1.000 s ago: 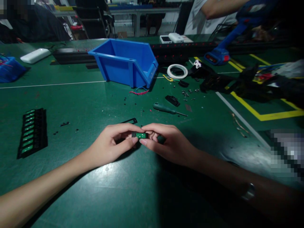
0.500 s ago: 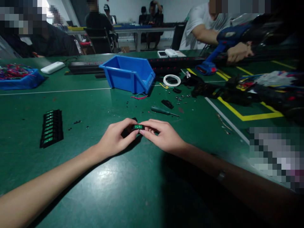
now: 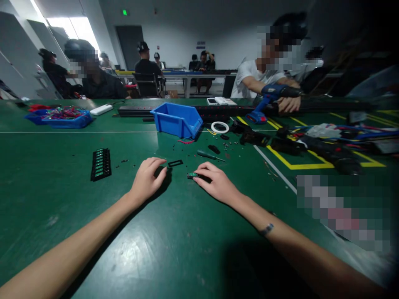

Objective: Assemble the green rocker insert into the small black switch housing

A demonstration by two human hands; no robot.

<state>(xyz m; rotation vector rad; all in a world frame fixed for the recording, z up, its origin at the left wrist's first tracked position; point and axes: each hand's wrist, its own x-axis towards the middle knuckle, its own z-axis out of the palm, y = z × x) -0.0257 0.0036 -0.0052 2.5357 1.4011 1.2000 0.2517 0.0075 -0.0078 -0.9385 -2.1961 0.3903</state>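
Note:
My right hand [image 3: 215, 179] pinches a small black part with a green circuit board [image 3: 192, 175] between thumb and fingertips, just over the green table. My left hand [image 3: 149, 179] is off the part, its thumb and fingers apart and nothing between them. Just beyond my left fingertips lies a flat black rectangular frame [image 3: 175, 163] with a slot in it. To the left, a row of several similar black parts with green boards [image 3: 101, 164] lies side by side on the table. A dark green screwdriver [image 3: 209, 155] lies beyond my right hand.
An open blue bin [image 3: 176, 120] stands ahead, with a white ring [image 3: 220, 127] and scattered screws [image 3: 229, 145] to its right. A blue tray of wires [image 3: 67, 118] is at far left. Across the table, a co-worker's hand [image 3: 289, 104] is beside a blue cordless drill [image 3: 262, 106].
My hands have moved apart: the left let go of the small part and opened, while the right keeps it. The black frame now shows between them. The view has tilted up.

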